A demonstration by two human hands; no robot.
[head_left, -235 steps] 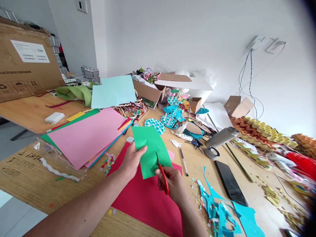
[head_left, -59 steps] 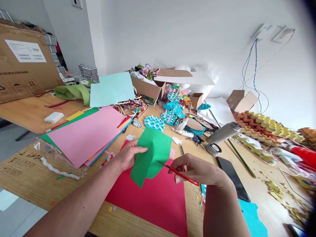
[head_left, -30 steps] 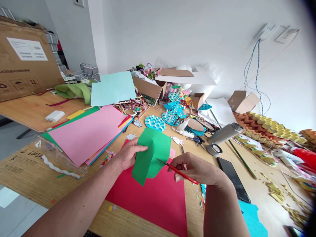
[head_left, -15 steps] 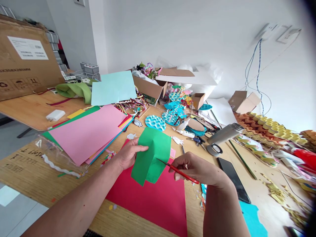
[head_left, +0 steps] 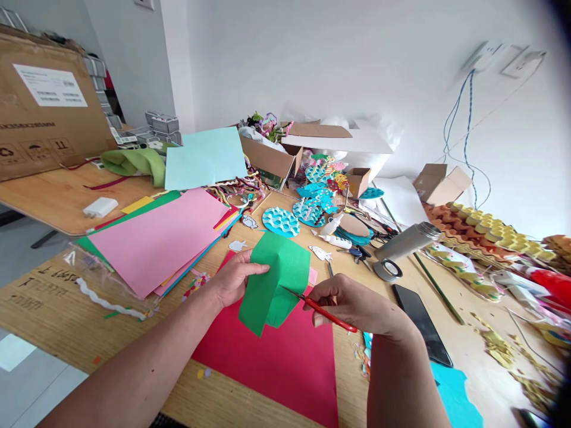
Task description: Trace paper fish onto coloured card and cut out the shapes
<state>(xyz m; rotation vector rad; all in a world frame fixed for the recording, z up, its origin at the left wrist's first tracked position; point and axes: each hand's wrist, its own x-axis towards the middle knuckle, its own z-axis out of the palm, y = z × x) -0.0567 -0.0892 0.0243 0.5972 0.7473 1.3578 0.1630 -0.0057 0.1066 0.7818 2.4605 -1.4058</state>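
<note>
Compared with the picture of some seconds ago, the green sheet (head_left: 292, 258) is now bent more strongly, and the scissors (head_left: 329, 314) come to it from 4 o'clock — before, they were coming from nearly 5 o'clock. The right hand (head_left: 341, 300) is now more to the side, and its forearm hides most of the blue scraps (head_left: 455, 389). Against the last moment, almost nothing is changed.

The fingers of the left hand (head_left: 234, 279) are narrow, pinching the left edge of the green sheet. The right fingers are closed around the red handle of the scissors, whose tip is at the green sheet.

I count one red sheet (head_left: 285, 371), lying on the tabletop (head_left: 151, 368) under the hands. Around the green sheet there are three small cutouts: one at 10 o'clock (head_left: 238, 245), one at 11 (head_left: 249, 222) and one at 2 (head_left: 320, 254). Also one metal flask (head_left: 404, 242) between 2 and 3 o'clock, one phone (head_left: 419, 324) between 3 and 4 — and one large pink sheet (head_left: 160, 241) between 9 and 10.
</note>
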